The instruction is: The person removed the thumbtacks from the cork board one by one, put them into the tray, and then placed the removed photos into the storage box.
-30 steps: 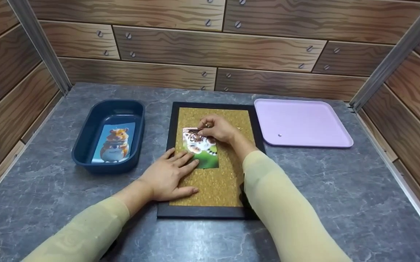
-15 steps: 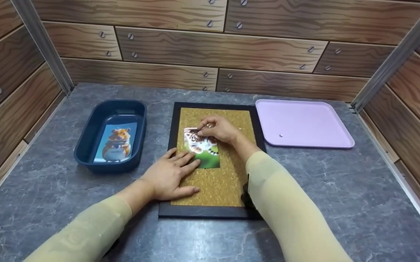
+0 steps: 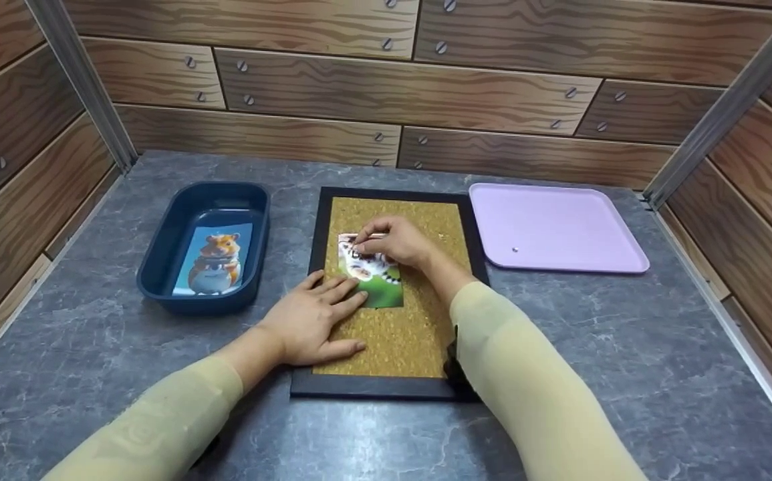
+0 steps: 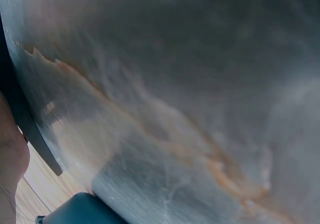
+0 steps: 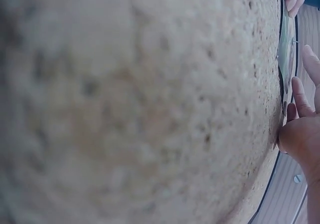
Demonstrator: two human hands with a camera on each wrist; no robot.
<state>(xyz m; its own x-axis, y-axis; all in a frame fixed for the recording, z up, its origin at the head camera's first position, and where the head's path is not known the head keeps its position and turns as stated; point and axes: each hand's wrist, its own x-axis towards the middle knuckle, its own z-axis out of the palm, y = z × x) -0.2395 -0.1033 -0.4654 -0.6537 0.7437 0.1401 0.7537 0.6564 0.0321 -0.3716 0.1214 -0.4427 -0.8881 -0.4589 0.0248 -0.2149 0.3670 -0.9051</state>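
A photo print (image 3: pixel 383 291) of a white tiger cub on green lies on a black-framed cork board (image 3: pixel 386 344). The left hand (image 3: pixel 312 321) rests flat over the board's left side, with fingertips on the photo's lower left edge. Over the photo's upper part is the right hand (image 3: pixel 396 242), its thumb and fingers bent towards the print and covering some of it. From the right wrist, a thin pin (image 5: pixel 294 41) stands up from the photo, just apart from the fingertips; the right hand's fingers are spread there, with nothing visibly pinched. The left wrist view shows mainly blurred tabletop.
To the left stands a dark blue bin (image 3: pixel 152 291) holding a hamster picture (image 3: pixel 214 260). A lilac tray (image 3: pixel 559 224) lies at the right, touching or nearly touching the board, with a small shiny piece (image 3: pixel 515 250) on it. Wood-patterned walls (image 3: pixel 399 87) enclose the grey tabletop (image 3: pixel 613 347).
The right hand's fingertips have shifted slightly left across the photo's upper part and look less tightly bent. The left hand has stayed put on the board.
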